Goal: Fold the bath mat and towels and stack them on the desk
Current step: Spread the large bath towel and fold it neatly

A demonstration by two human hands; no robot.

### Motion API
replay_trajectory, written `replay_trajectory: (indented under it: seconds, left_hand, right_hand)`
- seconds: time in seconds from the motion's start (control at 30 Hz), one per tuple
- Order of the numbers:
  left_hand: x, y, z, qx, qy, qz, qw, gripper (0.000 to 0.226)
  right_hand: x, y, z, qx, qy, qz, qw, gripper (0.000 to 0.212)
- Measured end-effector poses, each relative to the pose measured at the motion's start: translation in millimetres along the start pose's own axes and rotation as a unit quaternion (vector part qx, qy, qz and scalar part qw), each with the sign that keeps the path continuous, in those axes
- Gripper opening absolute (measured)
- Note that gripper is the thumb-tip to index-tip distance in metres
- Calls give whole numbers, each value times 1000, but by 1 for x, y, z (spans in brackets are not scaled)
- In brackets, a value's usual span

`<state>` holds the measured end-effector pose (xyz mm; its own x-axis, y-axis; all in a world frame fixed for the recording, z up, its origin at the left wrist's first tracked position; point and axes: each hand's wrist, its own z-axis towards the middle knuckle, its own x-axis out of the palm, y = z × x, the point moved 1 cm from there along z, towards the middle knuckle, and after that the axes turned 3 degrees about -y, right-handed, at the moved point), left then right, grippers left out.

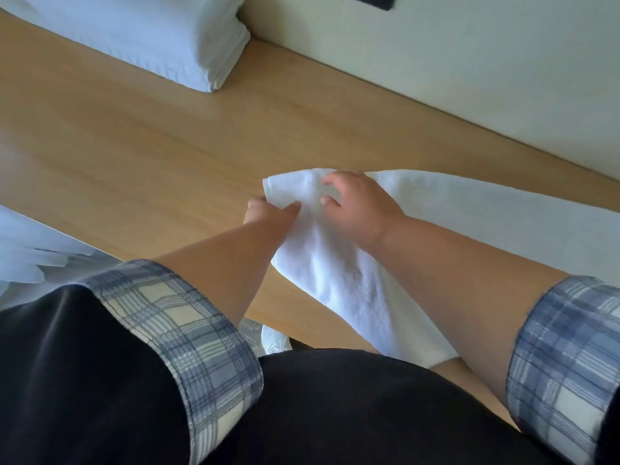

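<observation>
Far left: loose white fabric (23,250) beyond the tabletop (134,139) edge, can't tell what it is. Top left: stack (151,38) of folded white towels on the tabletop, back against the wall (436,55), well apart from both hands. Left cuff (188,330) is plaid and rolled back, forearm bare. Left hand (268,213) is at the left edge of the towel (335,283), near its far corner, thumb on top, fingers (255,205) curled behind, pinching the fabric. A white shoe (275,340) shows below the near tabletop edge, just under that forearm. The towel is white, centre-right on the tabletop. One run goes off toward the right side of view, another comes back toward the person and reaches the near edge; can't tell whether it hangs over. Right hand (359,209) sits on top of the towel, just right of the left hand and not touching it. Its fingers are bent, tips and thumb dug into the cloth, gripping a bunched fold. A dark rectangle (369,1) is on the wall at the top, cut off by the view. Right cuff (570,364) — same plaid, rolled, at the far right.
</observation>
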<state>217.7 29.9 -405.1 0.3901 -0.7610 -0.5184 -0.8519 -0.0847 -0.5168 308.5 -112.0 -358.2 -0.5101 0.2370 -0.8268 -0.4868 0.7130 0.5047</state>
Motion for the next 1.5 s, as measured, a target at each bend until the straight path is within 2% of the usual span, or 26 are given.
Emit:
replay_trajectory:
  seconds: [0.03, 0.13, 0.23, 0.27, 0.33, 0.37, 0.4, 0.5, 0.57, 0.6, 0.67, 0.77, 0.87, 0.97, 1.03, 1.1, 1.17, 1.23, 1.3, 1.37, 1.43, 1.5]
  left_hand:
    - [-2, -5, 9, 3, 16, 7, 1000, 63]
    - [-2, -19, 27, 79, 46, 102, 991, 49]
    - [-3, -21, 29, 173, 72, 17, 982, 33]
    - [-6, -21, 29, 190, 84, -17, 978, 31]
    - [-11, -19, 30, 211, 119, -48, 969, 39]
    - [-15, -20, 30, 220, 144, -51, 963, 46]
    - [-18, -22, 31, 223, 175, -60, 957, 51]
    - [-25, -29, 35, 208, 267, -68, 938, 46]
    - [-29, -33, 36, 200, 307, -33, 930, 40]
    - [-31, -34, 37, 209, 316, -10, 926, 44]
    - [-35, -35, 39, 235, 307, 19, 922, 52]
    - [-39, -31, 37, 259, 279, 44, 923, 51]
    - [-46, -20, 40, 254, 305, 67, 916, 67]
    - [-60, -11, 43, 289, 335, 200, 874, 58]
    - [-64, -13, 43, 304, 303, 268, 863, 53]
    - [-61, -20, 42, 319, 236, 301, 867, 39]
    - [-61, -29, 43, 303, 170, 260, 901, 30]
    - [-61, -36, 45, 262, 140, 208, 932, 25]
    - [-62, -38, 47, 186, 158, 145, 959, 27]
    - [-64, -33, 47, 103, 185, 110, 971, 31]
    - [-68, -23, 49, 47, 205, 104, 972, 35]
    - [-70, -14, 49, 32, 200, 87, 975, 36]
  right_hand:
    - [3, 10, 14, 1, 5, 9, 1000, 43]
    - [10, 27, 47, 14, 40, -15, 999, 56]
    - [6, 35, 76, 56, 82, -61, 993, 67]
    - [2, 36, 84, 69, 93, -77, 990, 63]
    - [-5, 37, 96, 62, 103, -109, 987, 30]
    - [-9, 36, 100, 58, 89, -120, 987, 9]
    - [-13, 34, 103, 64, 64, -108, 990, 6]
    - [-22, 30, 110, 113, -14, -38, 993, 10]
    - [-24, 27, 116, 140, -51, -5, 989, 10]
    - [-25, 26, 120, 155, -65, 10, 986, 15]
    - [-28, 22, 127, 185, -94, 32, 978, 22]
    - [-29, 15, 136, 230, -137, 77, 961, 20]
    - [-26, 16, 141, 256, -152, 172, 939, 25]
    - [-21, 16, 143, 266, -173, 223, 922, 23]
    - [-21, 15, 143, 273, -190, 251, 909, 22]
    - [-22, 12, 144, 276, -203, 279, 897, 26]
    - [-23, 11, 144, 266, -203, 290, 897, 35]
    - [-21, 13, 136, 237, -184, 234, 925, 51]
    - [-11, 20, 115, 181, -159, 154, 958, 56]
    - [7, 29, 82, 125, -141, 100, 977, 49]
    - [29, 33, 49, 101, -75, 42, 991, 49]
    - [50, 31, 23, 91, 57, -48, 993, 72]
